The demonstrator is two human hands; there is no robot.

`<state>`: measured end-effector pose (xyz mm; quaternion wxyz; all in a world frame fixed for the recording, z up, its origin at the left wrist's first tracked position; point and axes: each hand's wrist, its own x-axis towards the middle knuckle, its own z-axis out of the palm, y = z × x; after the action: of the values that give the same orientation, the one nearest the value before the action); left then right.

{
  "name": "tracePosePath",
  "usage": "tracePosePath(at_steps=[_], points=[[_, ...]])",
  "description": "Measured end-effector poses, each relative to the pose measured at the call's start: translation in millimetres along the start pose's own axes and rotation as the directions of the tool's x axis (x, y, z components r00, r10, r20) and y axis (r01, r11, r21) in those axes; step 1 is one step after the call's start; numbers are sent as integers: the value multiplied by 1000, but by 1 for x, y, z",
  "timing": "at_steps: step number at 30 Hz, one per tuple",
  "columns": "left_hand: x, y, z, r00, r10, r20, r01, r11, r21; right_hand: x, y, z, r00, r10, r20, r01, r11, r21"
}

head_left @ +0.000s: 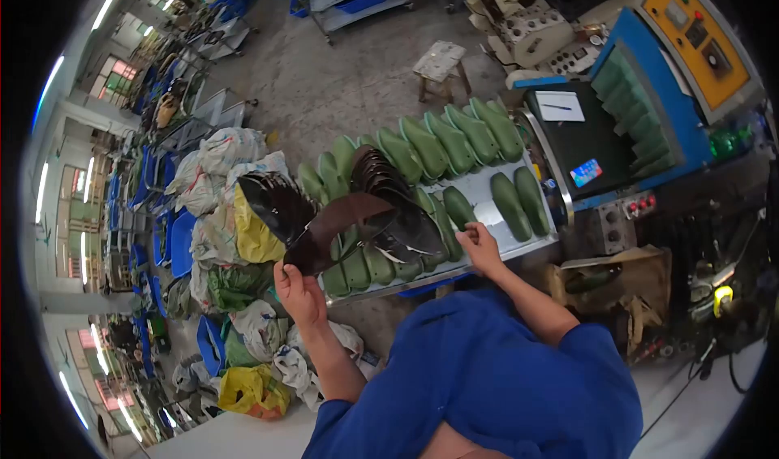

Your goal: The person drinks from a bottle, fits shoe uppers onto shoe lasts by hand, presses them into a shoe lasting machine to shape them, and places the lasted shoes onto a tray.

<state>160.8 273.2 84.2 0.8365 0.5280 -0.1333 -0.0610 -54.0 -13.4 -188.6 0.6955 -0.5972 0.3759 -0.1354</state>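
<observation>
My left hand (301,294) pinches the near edge of a dark brown leather shoe upper (337,219), which is lifted at the left of a metal-topped cart (491,252). Behind it lie overlapping stacks of dark uppers (383,175), resting on the green shoe lasts. My right hand (482,249) has its fingers closed at the near end of one green shoe last (459,205) lying on the cart. Two more green lasts (510,206) lie side by side to its right. Rows of lasts (434,142) line the far side of the cart, and others (379,266) its near side.
To the right stands a blue machine (623,77) with a yellow control panel (698,41); a notepad (560,107) and a phone (586,172) lie on it. A cardboard box (608,276) is at near right. Stuffed sacks (215,244) crowd the left. A stool (440,63) stands beyond the cart.
</observation>
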Motion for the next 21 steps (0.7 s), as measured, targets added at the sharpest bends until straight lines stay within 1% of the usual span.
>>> tracePosePath(at_steps=[2,3,4,6,7,8,9,10,11,13,14,15,16,17,19,20,21], points=[[-5,-8,-5,999,-41,9,40,993,112,-8,30,-37,973,-77,-217,43,986,-159],[-7,-9,-1,999,-47,26,42,985,166,-16,35,-56,940,-141,-310,38,948,-317],[-8,-13,7,997,-61,41,54,986,155,-23,39,-72,933,-140,-332,28,947,-321],[-15,-13,35,999,15,-29,-4,939,344,-33,45,-96,775,-304,-554,-86,818,-569],[-16,-16,38,1000,10,-19,-3,941,339,-34,46,-105,762,-201,-616,-173,853,-492],[-17,-19,37,1000,-23,4,20,923,384,-33,46,-111,755,-200,-625,-176,856,-486],[-17,-21,38,998,-54,24,39,903,429,-29,52,-117,745,-251,-618,-213,789,-577],[-17,-22,41,998,-56,35,35,903,427,-24,58,-121,737,-299,-606,-252,710,-657],[-18,-23,45,994,-84,68,45,894,446,-15,69,-124,731,-298,-614,-256,714,-652],[-19,-23,55,988,-108,107,47,886,461,6,83,-129,813,-108,-572,-300,764,-571],[-20,-23,60,985,-93,144,12,877,481,12,78,-129,810,-111,-576,-298,768,-567],[-20,-21,64,981,-76,181,-25,866,499,18,72,-128,806,-20,-592,-382,745,-546],[-21,-20,67,980,-70,186,-33,866,499,22,66,-124,793,72,-605,-464,715,-523],[-23,-18,69,976,-56,208,-64,847,528,26,63,-119,792,69,-606,-460,720,-519],[-26,-14,67,971,-39,237,-102,827,553,32,57,-109,700,133,-702,-555,719,-418],[-28,-12,64,971,-61,231,-82,825,559,34,55,-110,699,128,-704,-552,722,-416],[-31,-11,60,971,-83,224,-60,823,564,34,54,-111,677,124,-725,-550,740,-387]])
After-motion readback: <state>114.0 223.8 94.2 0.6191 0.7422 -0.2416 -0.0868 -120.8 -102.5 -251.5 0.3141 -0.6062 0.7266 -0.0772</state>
